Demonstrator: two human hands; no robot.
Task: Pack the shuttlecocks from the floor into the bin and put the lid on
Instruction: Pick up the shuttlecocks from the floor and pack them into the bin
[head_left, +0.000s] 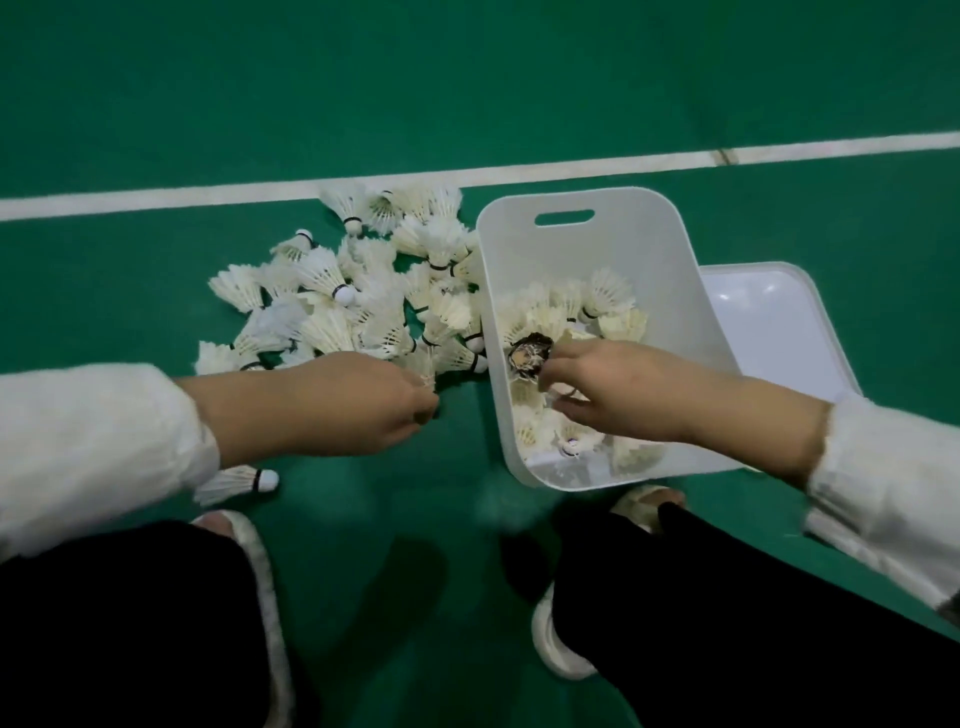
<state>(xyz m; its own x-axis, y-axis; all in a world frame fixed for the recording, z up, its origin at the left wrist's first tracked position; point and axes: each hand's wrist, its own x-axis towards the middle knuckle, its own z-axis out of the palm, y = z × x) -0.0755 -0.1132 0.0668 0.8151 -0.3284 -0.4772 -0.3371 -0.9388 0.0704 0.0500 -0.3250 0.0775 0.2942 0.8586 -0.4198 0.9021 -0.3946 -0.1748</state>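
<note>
1. Roughly right of centre, the white bin (571, 202) stands open on the green floor (467, 78). Packed shuttlecocks (608, 296) cover much of its bottom.
2. At nine o'clock from the bin, touching its wall, the pile of shuttlecocks (363, 291) lies on the floor, just on the near side of the white court line (156, 200).
3. At three o'clock from the bin, the lid (779, 322) lies flat on the floor, partly hidden behind the bin's wall.
4. The right hand (623, 395) reaches over the bin from four o'clock. Its thumb and forefinger pinch a dark shuttlecock (530, 356) above those inside, and the other fingers curl loosely.
5. The left hand (358, 400) is at the pile's six o'clock edge. Its fingertips are drawn together on the feathers of a pale shuttlecock (423, 366), though blur hides the finer detail.
6. A stray shuttlecock (239, 480) lies apart at seven o'clock from the pile, under the left sleeve (78, 441), with its cork pointing to three o'clock.
7. Dark trouser legs and pale slippers (260, 571) fill the six o'clock edge.
</note>
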